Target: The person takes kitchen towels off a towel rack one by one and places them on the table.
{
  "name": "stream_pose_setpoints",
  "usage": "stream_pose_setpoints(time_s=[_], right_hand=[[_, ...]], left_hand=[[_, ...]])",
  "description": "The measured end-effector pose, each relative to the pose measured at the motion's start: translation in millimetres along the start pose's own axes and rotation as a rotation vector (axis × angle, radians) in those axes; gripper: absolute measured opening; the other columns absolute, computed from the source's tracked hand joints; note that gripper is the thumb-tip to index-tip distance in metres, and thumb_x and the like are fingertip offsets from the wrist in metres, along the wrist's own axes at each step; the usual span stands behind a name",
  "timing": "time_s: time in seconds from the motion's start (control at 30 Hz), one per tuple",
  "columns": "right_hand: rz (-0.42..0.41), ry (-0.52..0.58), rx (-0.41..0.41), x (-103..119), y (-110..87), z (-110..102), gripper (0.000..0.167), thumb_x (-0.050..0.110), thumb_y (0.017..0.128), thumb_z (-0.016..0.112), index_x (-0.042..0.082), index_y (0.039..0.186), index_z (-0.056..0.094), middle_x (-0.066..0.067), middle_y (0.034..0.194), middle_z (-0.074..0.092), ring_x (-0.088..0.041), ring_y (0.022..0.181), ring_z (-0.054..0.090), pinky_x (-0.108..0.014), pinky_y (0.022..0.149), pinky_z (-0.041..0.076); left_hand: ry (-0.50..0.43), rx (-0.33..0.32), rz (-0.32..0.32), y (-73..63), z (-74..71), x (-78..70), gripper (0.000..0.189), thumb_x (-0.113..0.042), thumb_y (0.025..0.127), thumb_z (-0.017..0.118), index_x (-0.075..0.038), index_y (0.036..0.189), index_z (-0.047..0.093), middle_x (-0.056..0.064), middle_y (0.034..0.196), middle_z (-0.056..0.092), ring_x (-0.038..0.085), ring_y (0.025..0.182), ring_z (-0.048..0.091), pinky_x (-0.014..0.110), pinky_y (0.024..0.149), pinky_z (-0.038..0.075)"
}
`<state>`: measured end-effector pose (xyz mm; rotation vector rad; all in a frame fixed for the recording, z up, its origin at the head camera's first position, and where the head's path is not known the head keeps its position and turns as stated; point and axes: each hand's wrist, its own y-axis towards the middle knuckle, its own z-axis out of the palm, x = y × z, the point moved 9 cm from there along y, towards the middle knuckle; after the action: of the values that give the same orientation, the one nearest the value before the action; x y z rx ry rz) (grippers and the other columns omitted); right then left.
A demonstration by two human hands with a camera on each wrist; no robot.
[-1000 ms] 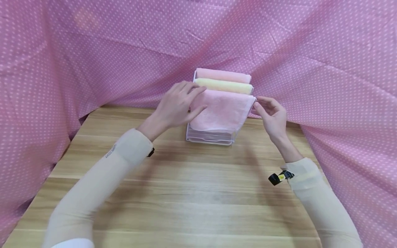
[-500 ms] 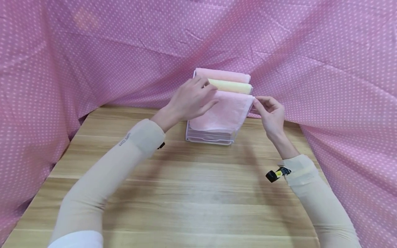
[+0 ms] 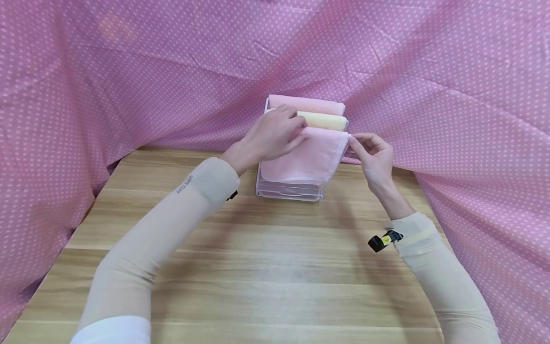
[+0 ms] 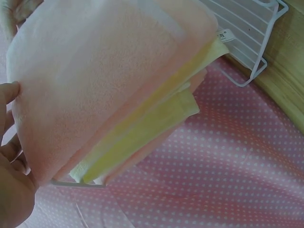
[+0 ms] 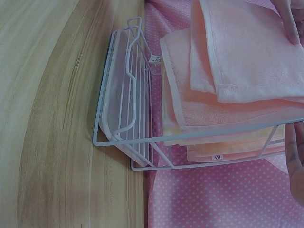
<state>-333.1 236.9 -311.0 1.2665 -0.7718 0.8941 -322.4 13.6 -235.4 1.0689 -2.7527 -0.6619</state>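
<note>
- Front towel (image 3: pixel 311 157): at the rack's (image 5: pixel 142 141) near side, draped over its upper part, lower edge above the rack's base. The bar under the fold is hidden.
- Yellow towel (image 3: pixel 322 121) sits just behind it on the rack, rear towel (image 3: pixel 307 103) behind that, at the rack's far side.
- Rack stands on the surface (image 3: pixel 279 267), dotted cloth (image 3: pixel 172 86) behind it.
- Left hand (image 3: pixel 275 134): at the rack's left part, half closed, fingers bent at the front towel's top fold, thumb apart from them over the front face. Touching it; can't tell if it actually grips.
- Right hand (image 3: pixel 375 157): at the rack's right upper corner, thumb and fingers nearly together, pinching the rail end. Can't tell if the towel edge is caught too.
- Handling, my read: front towel is light, limp, terry-like pile. Not fragile, not slippery; should drag on neighbours rather than slide clean. Won't hold shape off the rack.
- Hemmed edges look a bit firmer than the body, so better for squaring up.
- Best hold: both ends of the top fold, left and right of the rack, all layers together. One-sided pull likely skews it.
- Rack looks thin wire, probably light and stiff, so could shift under a tug. Steady it at the side rail, not through the cloth.
</note>
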Motion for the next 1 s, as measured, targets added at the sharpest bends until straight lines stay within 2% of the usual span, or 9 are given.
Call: stream_pose_setpoints(time_s=[0.37,0.67,1.0], right_hand=[[0.000,0.021,-0.001,-0.5,0.3,0.5,0.024,-0.009,0.097,0.067,0.013,0.094,0.075,0.002,0.084,0.079,-0.011,0.073,0.075,-0.026,0.071,0.065],[0.007,0.002,-0.003,-2.5,0.8,-0.2,0.023,-0.007,0.097,0.068,0.015,0.094,0.075,0.003,0.087,0.079,-0.010,0.075,0.075,-0.026,0.072,0.065],[0.003,-0.013,0.001,-3.4,2.2,-1.0,0.021,-0.004,0.098,0.068,0.015,0.095,0.074,0.002,0.088,0.078,-0.010,0.076,0.075,-0.025,0.074,0.065]], left_hand=[[-0.072,0.015,-0.005,0.1,0.4,6.5,0.032,-0.037,0.106,0.064,-0.007,0.114,0.073,0.011,0.102,0.068,0.026,0.093,0.060,0.040,0.084,0.055],[-0.136,0.054,-0.070,-2.6,-5.0,16.4,0.034,-0.039,0.104,0.065,-0.009,0.116,0.075,0.010,0.103,0.067,0.024,0.097,0.060,0.039,0.084,0.058],[-0.151,0.014,-0.054,-2.2,-14.0,19.4,0.031,-0.035,0.106,0.063,-0.008,0.112,0.075,0.011,0.101,0.065,0.025,0.092,0.058,0.042,0.083,0.056]])
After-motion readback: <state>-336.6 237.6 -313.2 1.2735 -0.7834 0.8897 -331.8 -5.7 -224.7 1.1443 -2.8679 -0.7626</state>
